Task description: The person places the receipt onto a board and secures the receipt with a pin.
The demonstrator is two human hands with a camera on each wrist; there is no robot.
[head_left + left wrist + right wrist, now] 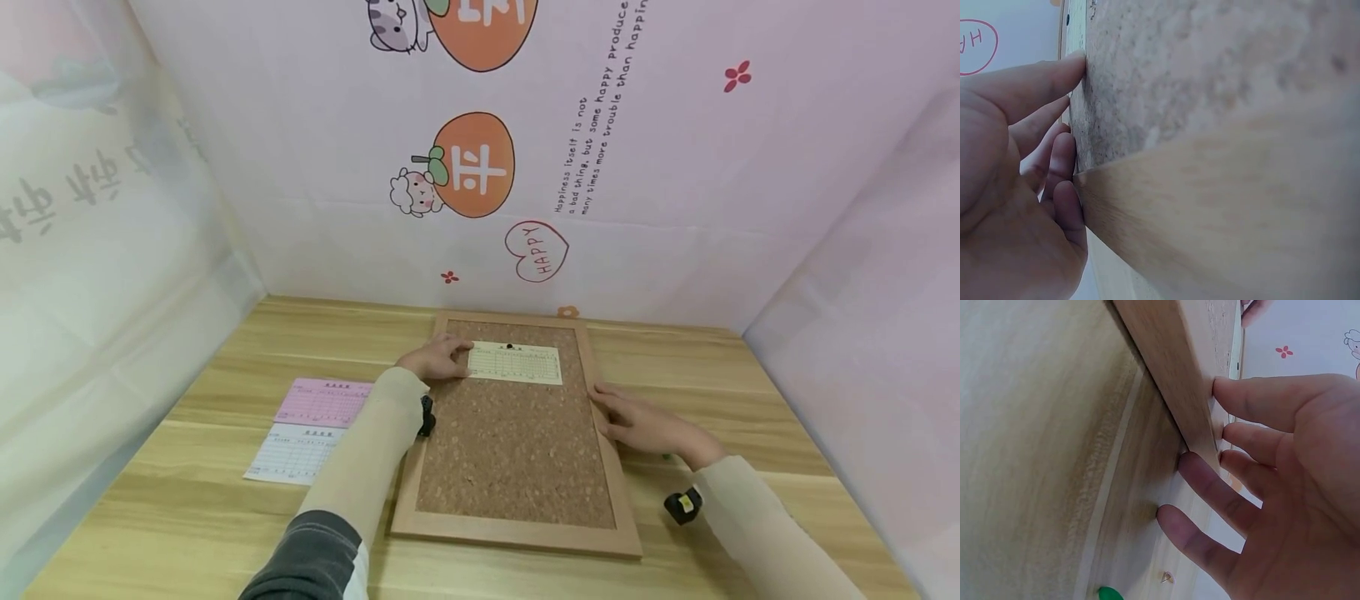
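Note:
A wood-framed corkboard [517, 458] lies on the table, with a pale yellow printed slip [521, 367] across its upper part. One black pushpin [509, 346] stands at the slip's top edge. My left hand [437, 357] rests over the board's left frame, thumb and fingertips touching the slip's left end. In the left wrist view, its other fingers [1062, 156] lie against the frame's edge. My right hand [648, 427] touches the right side of the frame with its fingertips. In the right wrist view, its thumb [1254, 397] rests on the frame and lower fingers [1210, 487] reach the tabletop.
Left of the board, a pink slip [318, 402] and a white slip [288, 454] lie on the wooden table [187, 533]. Near the right hand are a green pushpin [1110, 594] and a small metallic pin [1167, 577]. A printed cloth [645, 267] stands behind.

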